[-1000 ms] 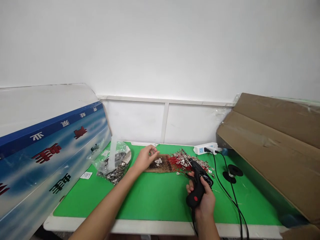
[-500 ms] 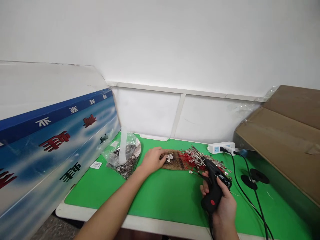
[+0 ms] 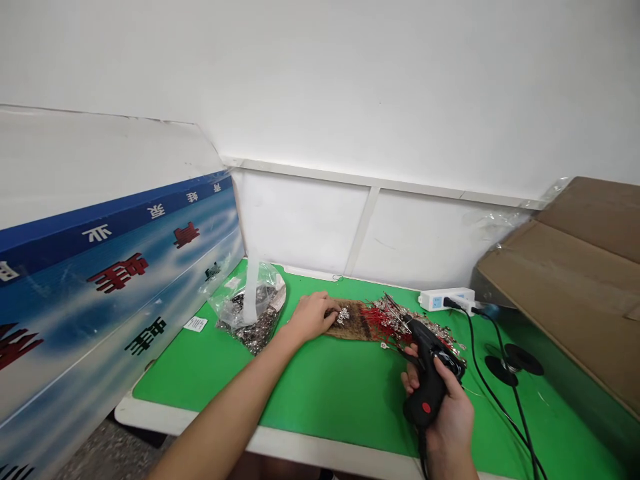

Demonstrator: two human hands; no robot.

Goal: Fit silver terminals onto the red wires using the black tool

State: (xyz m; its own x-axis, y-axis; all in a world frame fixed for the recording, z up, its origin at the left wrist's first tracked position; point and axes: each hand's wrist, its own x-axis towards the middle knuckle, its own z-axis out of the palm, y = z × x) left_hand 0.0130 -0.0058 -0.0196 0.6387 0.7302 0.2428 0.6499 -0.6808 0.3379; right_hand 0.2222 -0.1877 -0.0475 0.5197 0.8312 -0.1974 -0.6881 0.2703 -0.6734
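Note:
My right hand [image 3: 447, 417] is wrapped round the handle of a black soldering gun [image 3: 425, 380], a red dot on its grip. The gun's thin metal tip points up and left, over a pile of small silver metal parts with red wires [image 3: 383, 323]. My left hand [image 3: 313, 317] rests at the left end of a scorched brown board [image 3: 355, 327]. Its fingers are bent, thumb and forefinger drawn together beside a little heap of silver parts [image 3: 343, 315]. What lies between those fingertips is too small to make out.
A clear plastic bag [image 3: 255, 320] of metal parts lies left on the green mat [image 3: 310, 387]. A white power strip [image 3: 445, 299] with black plugs stands at the back right, near a black spool [image 3: 513, 363]. A cardboard box [image 3: 565, 267] borders the right, a printed panel [image 3: 165, 267] the left.
The whole view has shifted slightly, so things appear a little further right. Both hands and the soldering gun stay in nearly the same places on the mat.

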